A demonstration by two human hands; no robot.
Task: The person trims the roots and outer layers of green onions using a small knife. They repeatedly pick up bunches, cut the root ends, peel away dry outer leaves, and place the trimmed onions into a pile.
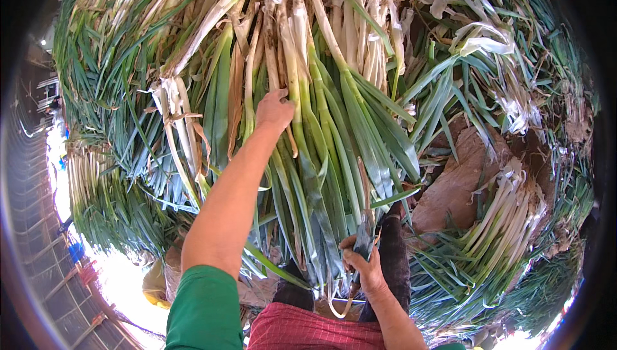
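A fanned layer of large green onions (332, 123) lies before me, roots at the far end and green leaves towards my lap. My left hand (275, 111) reaches into its middle, fingers curled at a brownish-white stalk (271, 56); the palm side is hidden. Lower right, near my knee, my right hand (364, 265) is closed around a grey-green leafy piece (365, 239). A thin curved pale strand (341, 312) hangs below that hand; whether it belongs to the same piece is unclear.
Heaped green onions (91, 56) rise on the left, with another bundle (87, 181) below. At right lie loose papery skins (487, 44), a brown sheet (448, 191) and a further onion bundle (501, 215). A red checked cloth (313, 328) covers my lap.
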